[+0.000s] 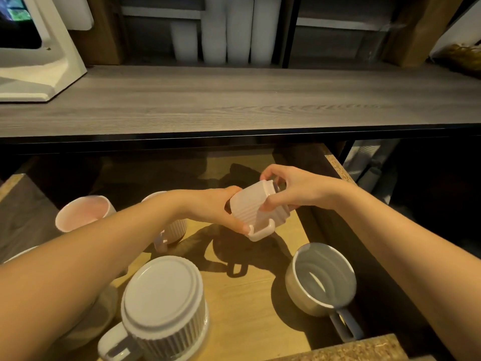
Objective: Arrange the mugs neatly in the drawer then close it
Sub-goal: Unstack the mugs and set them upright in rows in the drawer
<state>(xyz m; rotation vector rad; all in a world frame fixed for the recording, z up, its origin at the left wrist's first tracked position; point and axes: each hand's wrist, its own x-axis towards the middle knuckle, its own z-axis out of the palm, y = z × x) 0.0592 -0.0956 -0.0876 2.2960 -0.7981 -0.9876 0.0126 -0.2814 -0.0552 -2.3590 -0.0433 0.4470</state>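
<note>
I have the pink ribbed mug [256,207] lifted clear of the drawer floor [242,295], tipped on its side with the handle hanging toward me. My left hand [221,207] is wrapped under it, fingers at the mouth end and thumb resting by the handle; my right hand [289,187] pinches the base end between thumb and fingertips. I judge the two-handed hold is there to turn the mug, so I can choose whether it goes down rim up or rim down and where the handle points.

Below, the mugs lie in no common pattern. A white ribbed mug [164,306] stands upside down near the front edge of the drawer, handle to the front left. A grey mug [321,282] sits rim up by the right wall, leaning a little, handle toward the front right corner. A pink mug [84,212] stands rim up at the back left, and beside it another ribbed mug [173,230] is mostly hidden under my left forearm. A further pale rim shows at the left edge, too covered to name.

The middle of the floor, straight under my hands, is bare, and that looks the natural slot for this one. The drawer is fully open beneath the grey bench [234,100]; closing it comes last, as I see it.
</note>
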